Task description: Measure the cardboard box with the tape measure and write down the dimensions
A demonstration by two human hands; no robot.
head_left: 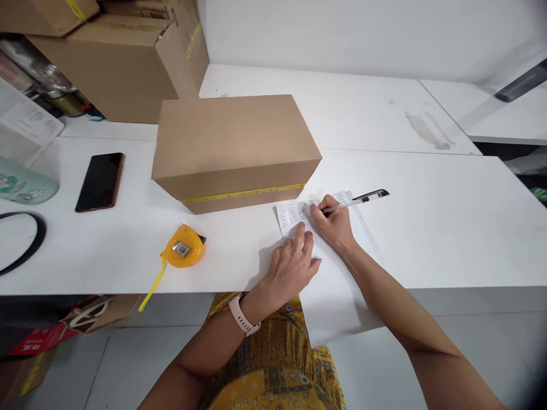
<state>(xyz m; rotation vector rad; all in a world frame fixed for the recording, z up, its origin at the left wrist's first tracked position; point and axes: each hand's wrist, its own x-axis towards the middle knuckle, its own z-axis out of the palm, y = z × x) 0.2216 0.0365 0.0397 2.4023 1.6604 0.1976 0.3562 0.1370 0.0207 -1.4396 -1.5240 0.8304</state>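
Note:
A white sheet of paper (337, 290) lies on the white table (427, 228) and hangs over its near edge. My right hand (334, 221) pinches a pen (363, 199), whose tip rests on small writing at the sheet's far end. My left hand (293, 263) lies flat on the paper just left of it, fingers stretched out; a pale watch sits on that wrist. A closed cardboard box (233, 149) with a yellow tape strip stands just behind the paper. A yellow tape measure (183, 249) lies to the left, its tape trailing over the table edge.
A black phone (100, 181) lies at left, beside a mint-green floral object (23, 183) and a black loop (25, 239). Larger cardboard boxes (128, 62) are stacked at back left. Bags sit on the floor at lower left (64, 330).

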